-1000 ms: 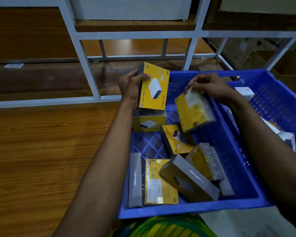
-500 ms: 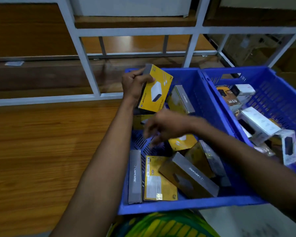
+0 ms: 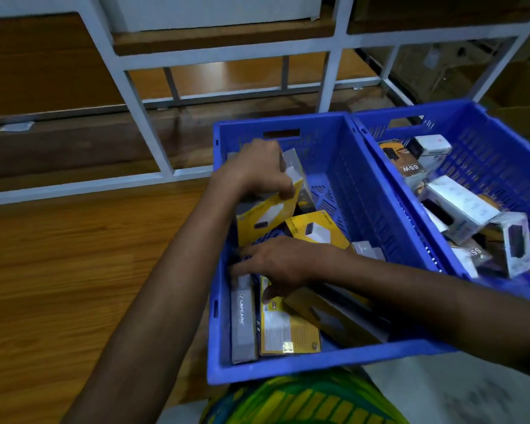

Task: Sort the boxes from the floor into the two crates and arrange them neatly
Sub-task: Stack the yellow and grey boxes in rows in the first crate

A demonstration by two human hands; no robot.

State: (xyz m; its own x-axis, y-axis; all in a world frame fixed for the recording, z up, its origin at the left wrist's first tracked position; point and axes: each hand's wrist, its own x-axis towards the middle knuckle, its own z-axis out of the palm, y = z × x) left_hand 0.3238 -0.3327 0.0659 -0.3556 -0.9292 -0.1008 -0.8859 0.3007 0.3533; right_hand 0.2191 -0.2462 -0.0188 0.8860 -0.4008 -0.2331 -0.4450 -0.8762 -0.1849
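Left hand (image 3: 256, 175), fingers curled round the top of a yellow box (image 3: 263, 217), holds it tilted at the far left inside the left crate (image 3: 288, 370). Right hand (image 3: 283, 264) rests on the near boxes (image 3: 288, 332), fingers straight. The box is probably light, stiff, smooth card, best pinched across its narrow edges.

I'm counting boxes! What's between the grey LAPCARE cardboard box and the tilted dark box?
Head view: a flat yellow cardboard box with a white label, in the left blue plastic crate.
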